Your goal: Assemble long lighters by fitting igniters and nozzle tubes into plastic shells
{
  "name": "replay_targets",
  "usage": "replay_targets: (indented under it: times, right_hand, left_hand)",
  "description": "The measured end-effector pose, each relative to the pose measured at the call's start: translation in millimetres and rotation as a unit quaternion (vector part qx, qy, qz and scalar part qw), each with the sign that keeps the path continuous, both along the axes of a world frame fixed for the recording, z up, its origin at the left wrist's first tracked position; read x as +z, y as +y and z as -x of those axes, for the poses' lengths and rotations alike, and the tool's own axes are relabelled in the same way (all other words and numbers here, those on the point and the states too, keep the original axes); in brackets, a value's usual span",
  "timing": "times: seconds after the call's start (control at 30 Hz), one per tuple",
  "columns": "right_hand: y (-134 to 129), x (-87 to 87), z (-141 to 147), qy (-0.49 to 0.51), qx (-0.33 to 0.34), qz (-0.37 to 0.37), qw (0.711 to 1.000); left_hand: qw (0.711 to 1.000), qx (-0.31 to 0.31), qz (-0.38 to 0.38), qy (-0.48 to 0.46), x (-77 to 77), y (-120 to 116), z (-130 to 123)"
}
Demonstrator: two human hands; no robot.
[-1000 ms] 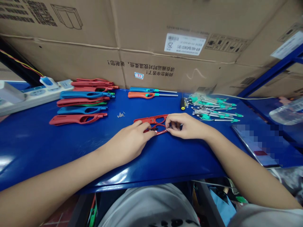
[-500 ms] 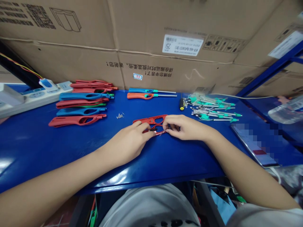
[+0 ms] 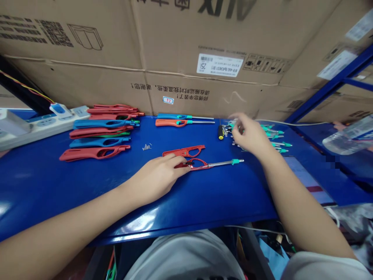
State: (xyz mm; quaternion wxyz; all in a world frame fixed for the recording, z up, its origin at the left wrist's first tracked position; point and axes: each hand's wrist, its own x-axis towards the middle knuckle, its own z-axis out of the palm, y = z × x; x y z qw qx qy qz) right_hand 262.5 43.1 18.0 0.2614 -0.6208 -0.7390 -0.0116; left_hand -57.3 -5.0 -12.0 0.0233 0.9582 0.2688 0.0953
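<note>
My left fingers (image 3: 175,160) pinch the red shell (image 3: 201,168) on the tabletop (image 3: 204,198), best held level so its tube (image 3: 220,163) lies true. My right fingers (image 3: 238,137) curl beside the tube pile (image 3: 275,136), grip unclear.

Glossy blue table (image 3: 210,202), split red casing (image 3: 183,151), small metal bits (image 3: 147,147), screwdriver (image 3: 220,133), teal-tipped rods (image 3: 279,144), red and blue handles (image 3: 93,133)

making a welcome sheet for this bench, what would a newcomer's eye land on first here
Probably the left hand near the middle of the blue table, holding a red casing half from whose right end a metal tube juts. Next, the row of red and blue handles at the left. Then the right hand, over the pile of teal-tipped tubes on the right.
</note>
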Motion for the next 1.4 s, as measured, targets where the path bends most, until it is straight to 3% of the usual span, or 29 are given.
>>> replay_targets:
  times: [0.07, 0.17, 0.27, 0.43, 0.6, 0.9, 1.17, 1.4]
  right_hand:
    - [7, 0.6, -16, -0.055, -0.085, 0.016, 0.995]
    - [14, 1.2, -35, -0.104, -0.148, 0.127, 0.975]
    - [14, 5.3, -48, -0.108, -0.150, 0.217, 0.959]
    - [7, 17.0, -56, -0.083, -0.112, 0.239, 0.961]
    - [1, 22.0, -51, -0.119, -0.121, 0.314, 0.934]
    - [0, 21.8, -54, -0.142, -0.095, 0.322, 0.931]
    - [0, 20.2, -46, -0.164, -0.147, 0.350, 0.910]
    - [-2, 21.8, -39, -0.219, -0.150, 0.333, 0.905]
  left_hand:
    - [1.000, -0.008, -0.008, -0.009, -0.7, 1, 0]
    - [0.999, -0.020, -0.018, -0.019, -0.1, 1, 0]
    - [0.999, -0.035, -0.033, -0.025, 2.4, 0, 1]
    - [0.996, -0.062, -0.065, -0.030, 4.1, -1, 1]
    - [0.995, -0.074, -0.052, -0.042, 0.9, 0, -2]
    - [0.994, -0.076, -0.017, -0.076, -2.8, 2, -2]
    - [0.992, -0.062, 0.009, -0.114, -5.1, 4, -3]
    - [0.990, -0.020, 0.005, -0.142, -1.8, 4, -4]
